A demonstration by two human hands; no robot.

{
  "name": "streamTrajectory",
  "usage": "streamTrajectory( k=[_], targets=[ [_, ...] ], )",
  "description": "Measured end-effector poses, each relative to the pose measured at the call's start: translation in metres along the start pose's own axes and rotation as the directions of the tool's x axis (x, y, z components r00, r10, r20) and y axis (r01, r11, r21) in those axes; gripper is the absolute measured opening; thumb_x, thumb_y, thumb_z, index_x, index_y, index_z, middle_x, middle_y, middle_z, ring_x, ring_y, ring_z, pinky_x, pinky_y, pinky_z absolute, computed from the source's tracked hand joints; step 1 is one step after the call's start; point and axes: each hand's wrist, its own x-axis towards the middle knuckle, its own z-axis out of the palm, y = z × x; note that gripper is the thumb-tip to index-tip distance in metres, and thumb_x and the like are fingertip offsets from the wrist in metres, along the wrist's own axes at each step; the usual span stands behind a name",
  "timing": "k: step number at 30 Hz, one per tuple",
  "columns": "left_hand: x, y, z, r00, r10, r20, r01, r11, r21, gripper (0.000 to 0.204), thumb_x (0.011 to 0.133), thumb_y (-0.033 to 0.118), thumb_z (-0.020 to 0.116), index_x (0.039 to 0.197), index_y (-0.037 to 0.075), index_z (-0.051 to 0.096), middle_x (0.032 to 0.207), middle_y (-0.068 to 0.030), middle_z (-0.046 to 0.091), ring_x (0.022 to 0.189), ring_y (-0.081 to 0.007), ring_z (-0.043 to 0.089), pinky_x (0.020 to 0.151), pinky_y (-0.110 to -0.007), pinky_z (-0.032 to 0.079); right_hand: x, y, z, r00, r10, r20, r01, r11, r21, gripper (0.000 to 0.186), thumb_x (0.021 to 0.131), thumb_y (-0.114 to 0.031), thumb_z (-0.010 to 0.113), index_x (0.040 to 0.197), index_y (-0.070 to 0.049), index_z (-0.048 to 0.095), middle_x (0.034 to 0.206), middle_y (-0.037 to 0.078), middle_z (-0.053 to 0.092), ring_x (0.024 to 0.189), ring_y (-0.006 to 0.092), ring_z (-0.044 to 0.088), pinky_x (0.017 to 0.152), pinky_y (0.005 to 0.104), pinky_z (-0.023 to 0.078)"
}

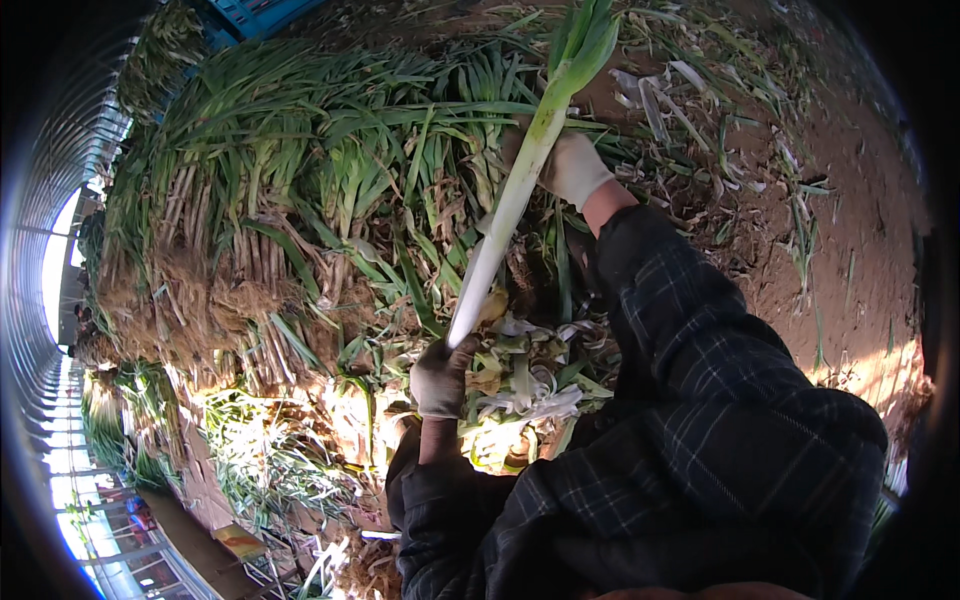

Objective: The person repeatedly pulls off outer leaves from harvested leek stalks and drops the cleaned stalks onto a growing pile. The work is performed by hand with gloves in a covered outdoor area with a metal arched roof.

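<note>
A blue crate is seen far up and left of the gripped leek. A small orange-and-green package is seen below left.

**Leek heap crowds the left; bare soil open on the right**

The stacked pile of leeks fills the upper left and centre of the frame, leaving no gap to pass through. A long peeled leek runs slantwise from the centre to the top edge, gripped at its base by the left hand and near its middle by the right hand, barring the way across. Peeled skins clutter the lower centre. The bare soil at right lies open, with only scattered leaf scraps. The plaid sleeve blocks the lower right.
</note>
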Motion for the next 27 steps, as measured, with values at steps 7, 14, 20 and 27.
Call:
streamTrajectory(
  k=[7, 14, 20, 27],
  targets=[
    [0.0, 0.012, 0.001, 0.994, -0.052, -0.097, 0.068, 0.984, 0.167, 0.052, 0.075, 0.059, 0.074, 0.088, 0.008, 0.071, 0.074, -0.0096, 0.068, 0.066, -0.0255, 0.064, 0.064, -0.037, 0.049, -0.012, -0.033, 0.015, 0.996, -0.058, 0.063, 0.036, 0.951, 0.307, 0.043, 0.098, -0.023, 0.058, 0.135, -0.004, 0.046, 0.118, 0.016, 0.062, 0.11, 0.0339, 0.06, 0.101, 0.0538, 0.048],
    [-0.002, 0.017, -0.001, 0.935, 0.143, -0.324, 0.014, 0.899, 0.438, 0.053, 0.073, 0.063, 0.074, 0.078, 0.011, 0.067, 0.068, -0.0087, 0.065, 0.06, -0.0277, 0.064, 0.056, -0.041, 0.049, -0.006, -0.026, 0.021, 0.978, 0.013, -0.206, 0.022, 0.986, 0.167, 0.021, 0.093, -0.011, 0.065, 0.111, -0.005, 0.057, 0.105, 0.009, 0.066, 0.092, 0.0221, 0.067, 0.08, 0.0403, 0.058],
    [-0.003, 0.014, -0.001, 0.922, 0.129, -0.365, 0.037, 0.909, 0.414, 0.05, 0.073, 0.059, 0.077, 0.076, 0.01, 0.066, 0.066, -0.0086, 0.065, 0.058, -0.0284, 0.063, 0.054, -0.042, 0.049, -0.006, -0.022, 0.032, 0.978, -0.046, -0.201, 0.088, 0.975, 0.204, 0.023, 0.092, -0.014, 0.068, 0.111, -0.011, 0.055, 0.103, 0.003, 0.064, 0.093, 0.0175, 0.064, 0.078, 0.0345, 0.055],
    [-0.002, 0.013, -0.003, 0.915, 0.164, -0.37, 0.028, 0.887, 0.462, 0.061, 0.069, 0.066, 0.076, 0.079, 0.007, 0.067, 0.068, -0.0093, 0.066, 0.059, -0.0282, 0.064, 0.056, -0.041, 0.05, -0.001, -0.037, 0.03, 0.974, -0.052, -0.221, 0.079, 0.99, 0.117, 0.022, 0.094, -0.02, 0.067, 0.111, -0.01, 0.057, 0.098, 0.0, 0.063, 0.09, 0.0159, 0.062, 0.076, 0.036, 0.052]
  ],
)
